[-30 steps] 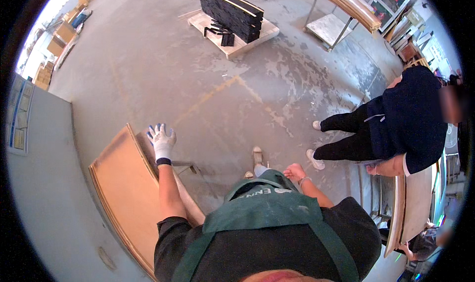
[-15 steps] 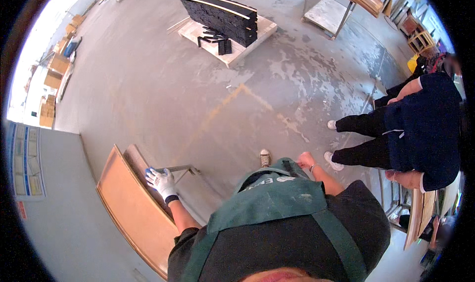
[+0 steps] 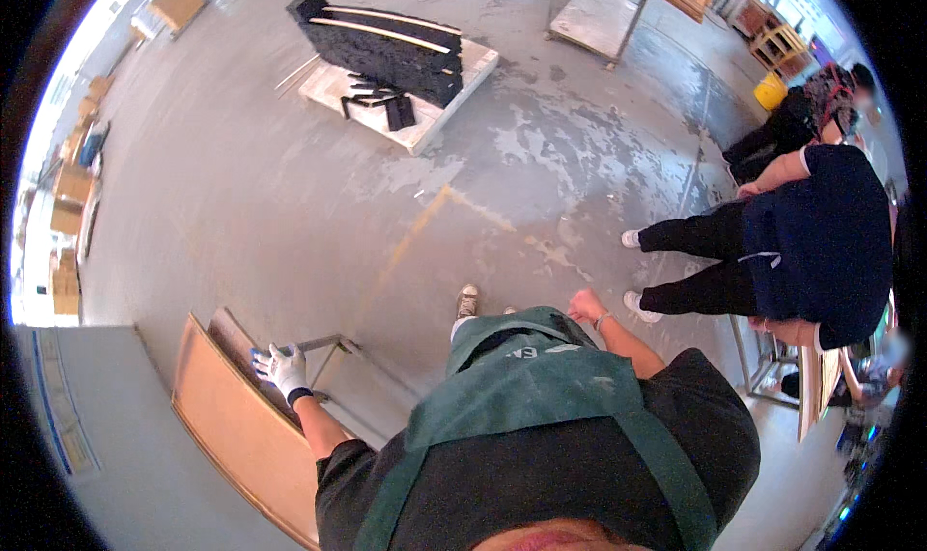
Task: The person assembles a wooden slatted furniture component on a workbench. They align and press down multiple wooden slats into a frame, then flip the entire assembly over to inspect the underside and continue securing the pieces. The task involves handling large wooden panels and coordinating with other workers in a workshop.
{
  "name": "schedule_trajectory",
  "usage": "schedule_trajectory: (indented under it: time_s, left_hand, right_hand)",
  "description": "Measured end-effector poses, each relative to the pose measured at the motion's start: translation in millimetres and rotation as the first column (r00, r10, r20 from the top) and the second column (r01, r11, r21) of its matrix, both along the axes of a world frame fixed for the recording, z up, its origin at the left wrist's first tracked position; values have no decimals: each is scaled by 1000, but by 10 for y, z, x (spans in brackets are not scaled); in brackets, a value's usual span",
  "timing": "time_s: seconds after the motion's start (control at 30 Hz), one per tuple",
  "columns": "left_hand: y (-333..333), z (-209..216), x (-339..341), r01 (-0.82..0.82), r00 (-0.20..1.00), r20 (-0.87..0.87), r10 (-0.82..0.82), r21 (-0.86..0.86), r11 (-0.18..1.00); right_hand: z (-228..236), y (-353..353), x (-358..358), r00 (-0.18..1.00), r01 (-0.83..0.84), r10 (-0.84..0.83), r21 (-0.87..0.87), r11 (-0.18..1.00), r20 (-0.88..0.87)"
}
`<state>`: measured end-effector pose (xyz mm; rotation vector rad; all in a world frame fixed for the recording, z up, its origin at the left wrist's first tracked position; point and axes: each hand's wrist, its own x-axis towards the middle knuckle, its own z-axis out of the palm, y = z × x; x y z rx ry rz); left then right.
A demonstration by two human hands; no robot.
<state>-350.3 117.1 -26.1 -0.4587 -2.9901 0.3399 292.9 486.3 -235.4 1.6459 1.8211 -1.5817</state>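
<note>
One gloved left hand [image 3: 282, 367] reaches out over a big tan board [image 3: 237, 445], fingers spread wide, with nothing that I can see gripped in them. From where I stand, it is right by the board's inner long edge and over a narrower brown board [image 3: 232, 337] beside it; whether the palm presses on either, I can't tell. The bare right hand [image 3: 585, 307] hangs in front of the apron [image 3: 521, 387], well apart from the boards, its fingers seemingly folded in; I can't make out how tightly, or whether they hide anything.

The tan board lies below and to the outside of the left hand, while a metal frame [image 3: 321, 341] shows just inside that hand. I'd judge the board stiff and flat, more awkward than fragile, and fairly heavy for its breadth. Its face looks smooth enough to slide under bare skin, so the glove should help. The sensible hold would be on the long edges, hands well apart, fingers underneath and thumbs on top, minding the corners, which look the likeliest part to chip. One-handed, it would probably tip.
</note>
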Motion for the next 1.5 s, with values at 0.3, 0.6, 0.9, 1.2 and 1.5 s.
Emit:
schedule_trajectory:
  time_s: [0.3, 0.6, 0.9, 1.2, 1.5]
  left_hand:
    - [480, -518, -1126, 169, 979, -118, -169, -12, 986]
    - [1540, -879, -867, 292, 735, 490, -469, 395, 871]
    - [3255, -1004, 885, 411, -62, 842, -536, 511, 755]
    - [3332, -612, 3263, 852, -356, 848, -392, 467, 237]
    - [3431, -1200, 3567, 923, -380, 853, -359, 376, -83]
  right_hand:
    - [-200, -611, -137, 997, -62, 57, 111, 992, 52]
    - [23, -1370, -560, 722, 692, -692, -35, 721, 23]
    - [-762, -1805, -136, 493, 849, -865, -165, 502, -93]
    - [-699, -2478, 624, 199, 973, -972, -98, 211, -122]
    - [-382, -3064, 1327, 290, 956, -956, -72, 286, 48]
